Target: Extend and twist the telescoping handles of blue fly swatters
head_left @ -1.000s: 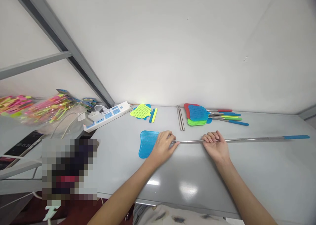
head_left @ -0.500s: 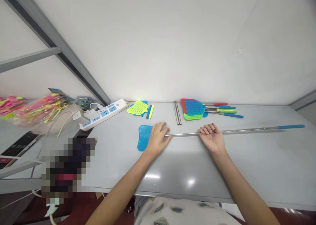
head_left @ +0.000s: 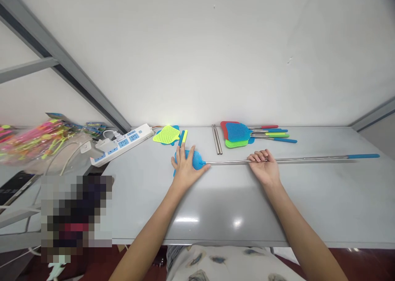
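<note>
L hand (head_left: 186, 166) lies flat w/ fingers spread, pressing down on the blue swatter head (head_left: 197, 161), which sits on the tabletop (head_left: 234, 198) left of centre, nearer the back edge than the front. From the head a long metal rod (head_left: 308, 159) runs rightward, parallel to the back edge, ending in a blue grip (head_left: 364, 156) near the right edge. R hand (head_left: 264, 166) rests on the rod approx. mid-tabletop, fingers curled over the top of it, palm toward the tabletop; can't tell how tight the hold is.

Along the back edge: a stack of swatters (head_left: 239, 133) in blue, green & red, handles pointing right, just behind the rod and apart from it. Beside the stack on its left, two bare metal rods (head_left: 216, 139) lie side by side, pointing front to back. Further left, a yellow-green swatter head (head_left: 166, 135) over a blue one, w/ a blue and a yellow grip sleeve (head_left: 183, 136) just beside, close to the L fingertips. At the back-left corner a white power strip (head_left: 121, 143) lies at an angle w/ plugs in it. Off the left edge, bags of bright pink/yellow items (head_left: 37, 139) on a lower surface.
</note>
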`<state>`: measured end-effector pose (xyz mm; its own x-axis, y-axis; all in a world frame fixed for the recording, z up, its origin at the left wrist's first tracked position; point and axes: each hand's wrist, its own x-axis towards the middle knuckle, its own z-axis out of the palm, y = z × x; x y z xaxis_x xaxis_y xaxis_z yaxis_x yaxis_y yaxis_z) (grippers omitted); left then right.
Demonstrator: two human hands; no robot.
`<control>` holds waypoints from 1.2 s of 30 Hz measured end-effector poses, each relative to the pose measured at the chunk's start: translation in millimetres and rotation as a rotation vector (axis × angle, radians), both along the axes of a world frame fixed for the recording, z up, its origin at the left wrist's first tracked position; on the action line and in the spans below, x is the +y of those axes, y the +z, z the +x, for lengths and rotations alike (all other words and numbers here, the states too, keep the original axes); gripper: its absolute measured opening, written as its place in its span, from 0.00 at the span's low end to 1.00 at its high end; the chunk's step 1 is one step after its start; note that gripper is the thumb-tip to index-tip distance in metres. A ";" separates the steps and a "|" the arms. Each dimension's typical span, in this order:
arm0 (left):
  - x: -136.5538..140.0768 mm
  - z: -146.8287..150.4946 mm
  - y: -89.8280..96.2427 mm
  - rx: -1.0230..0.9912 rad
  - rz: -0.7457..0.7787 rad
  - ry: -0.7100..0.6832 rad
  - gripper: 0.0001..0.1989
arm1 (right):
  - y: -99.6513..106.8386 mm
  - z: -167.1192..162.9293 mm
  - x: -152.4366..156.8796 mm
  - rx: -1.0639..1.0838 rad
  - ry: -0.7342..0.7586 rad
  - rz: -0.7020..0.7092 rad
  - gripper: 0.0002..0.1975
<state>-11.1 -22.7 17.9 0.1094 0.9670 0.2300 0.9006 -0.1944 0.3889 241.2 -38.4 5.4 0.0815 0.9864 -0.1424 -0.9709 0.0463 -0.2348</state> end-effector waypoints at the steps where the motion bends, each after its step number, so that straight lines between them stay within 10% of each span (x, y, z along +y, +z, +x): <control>1: 0.7 -1.0 -0.7 -0.024 -0.014 0.027 0.38 | -0.1 1.1 0.2 0.007 -0.001 0.002 0.12; 18: 26.1 -28.2 -15.7 -0.693 -0.115 0.256 0.22 | 1.2 13.6 0.4 0.084 -0.033 -0.032 0.11; 29: 16.2 -22.5 8.6 -1.341 -0.766 0.061 0.19 | -0.4 18.9 0.0 0.072 -0.055 -0.040 0.11; 36: 8.7 -16.7 9.9 -1.402 -0.861 0.022 0.19 | -0.3 24.4 -0.9 -0.008 -0.102 -0.064 0.12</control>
<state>-27.7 -14.0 27.8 0.2772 0.8536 -0.4410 -0.2265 0.5041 0.8334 265.6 -39.3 5.0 0.1827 0.9619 -0.2036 -0.9599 0.1297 -0.2485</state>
